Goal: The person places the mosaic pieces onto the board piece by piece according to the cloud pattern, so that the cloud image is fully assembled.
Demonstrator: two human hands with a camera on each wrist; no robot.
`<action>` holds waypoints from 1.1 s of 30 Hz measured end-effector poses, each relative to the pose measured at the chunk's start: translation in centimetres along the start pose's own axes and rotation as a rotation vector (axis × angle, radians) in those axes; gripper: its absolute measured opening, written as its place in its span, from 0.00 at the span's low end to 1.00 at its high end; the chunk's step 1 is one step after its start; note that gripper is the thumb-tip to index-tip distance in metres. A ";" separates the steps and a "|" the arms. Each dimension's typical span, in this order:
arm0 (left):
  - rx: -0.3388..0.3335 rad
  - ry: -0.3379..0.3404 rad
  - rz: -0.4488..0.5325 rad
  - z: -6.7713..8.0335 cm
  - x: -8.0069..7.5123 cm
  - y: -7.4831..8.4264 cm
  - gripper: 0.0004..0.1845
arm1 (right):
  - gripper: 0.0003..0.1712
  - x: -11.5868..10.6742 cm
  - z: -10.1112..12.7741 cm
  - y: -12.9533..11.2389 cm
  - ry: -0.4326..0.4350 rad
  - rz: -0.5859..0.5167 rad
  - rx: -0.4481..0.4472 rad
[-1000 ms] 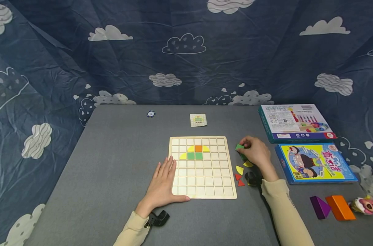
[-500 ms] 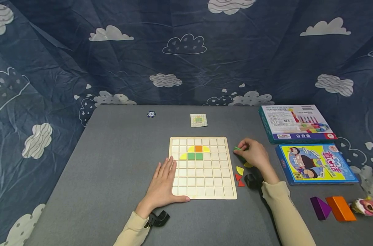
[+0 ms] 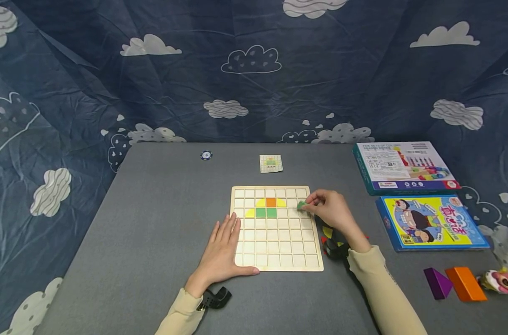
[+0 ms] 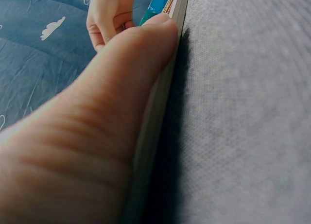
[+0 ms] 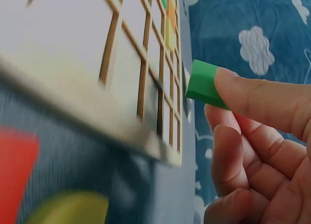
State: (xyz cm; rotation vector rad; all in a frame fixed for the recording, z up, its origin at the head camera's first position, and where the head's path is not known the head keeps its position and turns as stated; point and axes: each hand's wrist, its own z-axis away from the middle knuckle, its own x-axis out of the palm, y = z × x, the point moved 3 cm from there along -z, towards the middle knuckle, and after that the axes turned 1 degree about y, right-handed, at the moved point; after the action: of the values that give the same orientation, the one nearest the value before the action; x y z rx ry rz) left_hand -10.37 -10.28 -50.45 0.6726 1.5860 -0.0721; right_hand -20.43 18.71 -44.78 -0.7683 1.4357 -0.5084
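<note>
A pale wooden grid board [image 3: 279,246] lies on the grey table, with two green squares [image 3: 266,212], an orange square [image 3: 271,202] and several yellow curved pieces [image 3: 249,213] set in its upper cells. My left hand [image 3: 219,251] rests spread along the board's left edge, its thumb [image 4: 131,63] at the near edge in the left wrist view. Between thumb and fingers, my right hand [image 3: 331,208] pinches a green square tile [image 5: 206,83] over the board's right side. In the right wrist view, the tile's flat face and thickness both show.
Yellow [image 3: 327,232] and red pieces lie right of the board, partly hidden by the right wrist camera [image 3: 336,250]. Behind the board lies a small pattern card [image 3: 271,164]. Two boxes [image 3: 431,223], a purple prism [image 3: 438,283], an orange block [image 3: 465,284] and a figurine [image 3: 501,281] stand at the right.
My right hand has carried the green tile leftward, from the table beside the board to above its right columns. My left hand has stayed in place.
</note>
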 end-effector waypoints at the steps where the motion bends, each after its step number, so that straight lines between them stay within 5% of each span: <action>1: -0.001 -0.001 -0.001 0.0 0.0 0.0 0.70 | 0.08 0.2 0.0 -0.3 -0.005 -0.005 -0.009; 23: -0.008 -0.006 -0.010 0.0 0.0 0.0 0.70 | 0.03 3.4 -0.4 -2.8 -0.061 0.043 -0.073; 33: -0.007 -0.008 -0.014 0.0 0.0 0.0 0.70 | 0.03 3.9 -0.5 -2.9 -0.093 0.054 -0.017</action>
State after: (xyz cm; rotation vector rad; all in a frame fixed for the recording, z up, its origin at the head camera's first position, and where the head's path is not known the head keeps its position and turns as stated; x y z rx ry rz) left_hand -10.40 -10.26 -50.41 0.6544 1.5828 -0.0795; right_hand -20.12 13.86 -45.29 -0.7548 1.3724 -0.4144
